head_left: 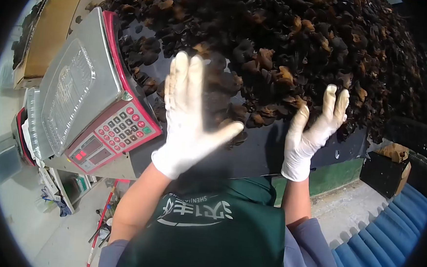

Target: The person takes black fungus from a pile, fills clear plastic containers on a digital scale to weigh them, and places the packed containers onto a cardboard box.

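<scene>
Both of my hands wear white gloves. My left hand (190,117) is held over the near edge of the dark table, fingers stretched up and thumb out to the right, with nothing in it. To its right, my right hand (315,132) is raised at the table's edge, its fingers apart and empty. Beyond both lies a large heap of dark brown, ruffled pieces (296,55) that look like dried fungus. A red scale (126,128) stands left of my left hand, with a clear plastic tray (69,93) on its metal plate.
A cardboard box (54,26) stands at the upper left. Stacked clear trays (35,122) are left of the scale. Below the table's right end are a black box (385,171) and blue ridged material (388,237). A red stick (101,224) leans at the lower left.
</scene>
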